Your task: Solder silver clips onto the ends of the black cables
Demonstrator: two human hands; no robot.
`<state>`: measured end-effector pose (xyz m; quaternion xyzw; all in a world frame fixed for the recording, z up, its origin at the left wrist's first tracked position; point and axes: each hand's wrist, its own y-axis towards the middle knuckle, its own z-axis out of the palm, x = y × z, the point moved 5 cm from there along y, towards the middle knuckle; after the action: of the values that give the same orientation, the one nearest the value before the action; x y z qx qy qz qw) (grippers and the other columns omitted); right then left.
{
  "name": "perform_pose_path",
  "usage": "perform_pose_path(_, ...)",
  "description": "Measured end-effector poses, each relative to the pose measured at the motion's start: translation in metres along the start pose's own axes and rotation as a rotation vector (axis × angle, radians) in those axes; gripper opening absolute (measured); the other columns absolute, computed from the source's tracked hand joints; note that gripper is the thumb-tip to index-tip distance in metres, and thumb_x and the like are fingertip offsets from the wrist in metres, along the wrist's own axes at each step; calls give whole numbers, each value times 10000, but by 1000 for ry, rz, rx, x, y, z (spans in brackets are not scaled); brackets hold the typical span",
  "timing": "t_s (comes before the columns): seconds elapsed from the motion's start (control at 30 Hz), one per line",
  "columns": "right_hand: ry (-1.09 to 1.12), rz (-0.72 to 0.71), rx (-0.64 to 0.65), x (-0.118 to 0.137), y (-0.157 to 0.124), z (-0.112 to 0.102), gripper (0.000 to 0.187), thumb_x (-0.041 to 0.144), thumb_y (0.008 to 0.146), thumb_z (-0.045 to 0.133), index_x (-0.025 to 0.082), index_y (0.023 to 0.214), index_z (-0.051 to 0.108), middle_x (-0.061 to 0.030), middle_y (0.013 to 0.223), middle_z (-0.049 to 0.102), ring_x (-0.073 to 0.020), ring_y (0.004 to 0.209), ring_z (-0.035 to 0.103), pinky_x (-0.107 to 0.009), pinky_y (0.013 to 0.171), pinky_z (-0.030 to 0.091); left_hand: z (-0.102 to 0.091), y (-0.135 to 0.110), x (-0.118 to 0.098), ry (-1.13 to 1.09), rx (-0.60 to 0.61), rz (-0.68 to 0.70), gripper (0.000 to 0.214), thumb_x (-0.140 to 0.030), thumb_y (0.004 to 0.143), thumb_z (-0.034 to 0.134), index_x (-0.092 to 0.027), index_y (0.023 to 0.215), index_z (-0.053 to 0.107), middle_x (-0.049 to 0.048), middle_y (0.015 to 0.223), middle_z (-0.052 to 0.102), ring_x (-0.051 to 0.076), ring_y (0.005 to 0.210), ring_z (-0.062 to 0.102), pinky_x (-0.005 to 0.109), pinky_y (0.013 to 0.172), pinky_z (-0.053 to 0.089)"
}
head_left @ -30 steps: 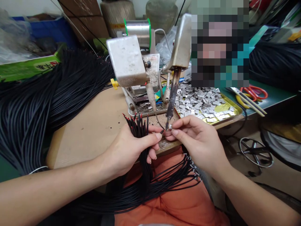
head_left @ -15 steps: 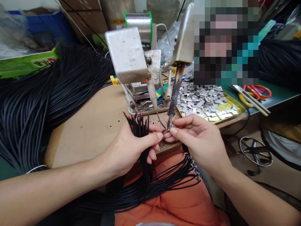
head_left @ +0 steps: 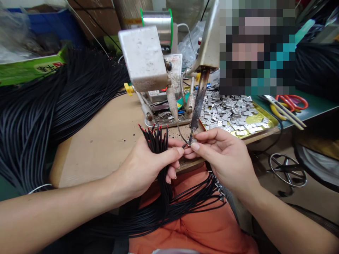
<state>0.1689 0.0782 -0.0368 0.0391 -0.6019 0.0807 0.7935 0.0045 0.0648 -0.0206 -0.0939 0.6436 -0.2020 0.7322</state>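
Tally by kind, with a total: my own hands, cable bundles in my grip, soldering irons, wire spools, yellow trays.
Hands, left hand and right hand: 2
Black cable bundle: 1
Soldering iron: 1
Wire spool: 1
Yellow tray: 1
Total: 6

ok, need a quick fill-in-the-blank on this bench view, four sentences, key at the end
1. The left hand grips a cable bundle whose black strands end in ____ tips.
2. Near the soldering iron, the right hand pinches a small metal piece between its fingers and ____.
3. The tray under the many loose metal plates is ____ in colour.
4. The wire spool has ____ rims.

Missing words: red; thumb; yellow; green.
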Motion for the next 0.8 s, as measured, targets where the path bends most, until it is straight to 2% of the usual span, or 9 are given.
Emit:
perform_pose_path(0.47, -25, -11, -15, 1, 0, -1, 213, 287, 815, 819, 203, 931, 660, -17, 791, 784, -200, 737, 792, -329, 750, 668, 1, 0, 0, 4, 13, 6, 208, -222, 792, 768, -151, 968, 684, -19, 574, 638, 104, 416, 572, 205, 389, 499)
perform_pose_path(0.67, -24, 2, -16, 2, -1, 1, 197, 265, 814, 819, 202, 902, 655, -10, 764, 778, -179, 717, 788, -283, 724, 662, -1, 0, 0, 28, 8, -4, 208, -209, 795, 761, -144, 981, 696, -16, 572, 644, 103, 414, 573, 210, 393, 506)
perform_pose_path(0.8, -18, 5, -13, 3, -1, 1, 257, 220, 747, 870, 203, 884, 653, 1, 733, 770, -181, 704, 784, -281, 721, 662, 0, 0, 1, 35, 12, 4, 197, -208, 806, 756, -139, 980, 694, -15, 571, 648, 103, 415, 580, 207, 397, 513)
